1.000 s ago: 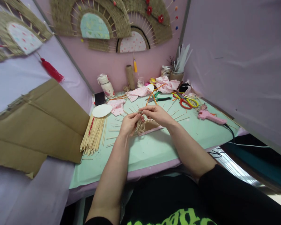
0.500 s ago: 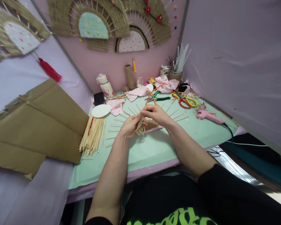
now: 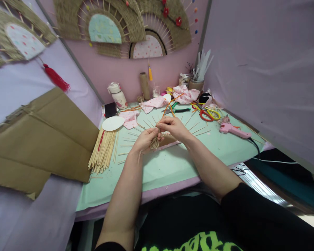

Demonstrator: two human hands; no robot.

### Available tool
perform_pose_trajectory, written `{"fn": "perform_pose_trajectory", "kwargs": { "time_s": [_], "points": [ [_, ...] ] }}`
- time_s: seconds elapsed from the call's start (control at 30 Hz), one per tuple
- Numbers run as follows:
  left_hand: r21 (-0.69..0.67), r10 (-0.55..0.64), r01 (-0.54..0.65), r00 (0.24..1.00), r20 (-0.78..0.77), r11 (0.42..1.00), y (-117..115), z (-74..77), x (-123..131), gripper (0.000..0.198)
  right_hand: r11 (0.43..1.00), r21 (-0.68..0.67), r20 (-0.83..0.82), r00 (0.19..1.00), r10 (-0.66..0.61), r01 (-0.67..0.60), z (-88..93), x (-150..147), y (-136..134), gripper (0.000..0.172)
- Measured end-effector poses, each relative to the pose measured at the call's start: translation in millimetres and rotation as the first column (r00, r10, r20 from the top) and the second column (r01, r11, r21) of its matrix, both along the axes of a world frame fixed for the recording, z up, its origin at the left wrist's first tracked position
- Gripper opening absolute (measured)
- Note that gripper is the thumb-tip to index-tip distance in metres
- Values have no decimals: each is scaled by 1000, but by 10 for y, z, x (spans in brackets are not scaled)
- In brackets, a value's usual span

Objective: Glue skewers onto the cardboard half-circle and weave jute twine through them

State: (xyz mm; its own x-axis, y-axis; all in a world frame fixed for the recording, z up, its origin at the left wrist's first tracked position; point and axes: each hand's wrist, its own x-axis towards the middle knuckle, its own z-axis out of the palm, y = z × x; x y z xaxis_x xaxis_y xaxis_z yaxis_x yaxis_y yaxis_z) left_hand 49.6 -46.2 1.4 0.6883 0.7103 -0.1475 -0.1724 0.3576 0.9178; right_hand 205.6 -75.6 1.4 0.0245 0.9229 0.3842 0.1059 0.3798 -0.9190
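Note:
My left hand (image 3: 144, 138) is closed round a small bundle of tan twine (image 3: 154, 143) above the mint-green table (image 3: 172, 164). My right hand (image 3: 172, 127) pinches the twine's upper end, fingertips meeting the left hand's. Under both hands lies a half-round piece (image 3: 170, 138) with thin wooden sticks (image 3: 199, 129) fanning out from it on the table.
A bundle of bamboo sticks (image 3: 103, 151) and a white oval card (image 3: 113, 123) lie to the left. A pink glue gun (image 3: 234, 130) and scissors (image 3: 208, 113) lie at the right. Fabric scraps (image 3: 154, 103), a bottle (image 3: 117, 94) and a twine spool (image 3: 144, 85) stand at the back. Cardboard (image 3: 42, 139) leans left.
Both hands have stayed over the fan piece with small finger movements; the twine loop in my left hand looks drawn tighter and smaller than a second ago.

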Motion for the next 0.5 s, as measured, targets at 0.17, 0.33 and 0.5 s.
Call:
{"fn": "perform_pose_trajectory", "kwargs": {
  "time_s": [0.17,0.33,0.5],
  "points": [
    [61,27,-31,997,70,998,-5,-9,28,34,1000,9,-28,1000,-2,3,-48,-1,36,17],
    [216,150,-163,986,74,963,46,-95,65,33,996,-69,-99,994,52,-59,-74,-7,57,35],
    [482,358,-341,932,59,807,62,-133,88,27,997,-1,-54,996,-72,72,-18,-55,19,29]
  ]
}}
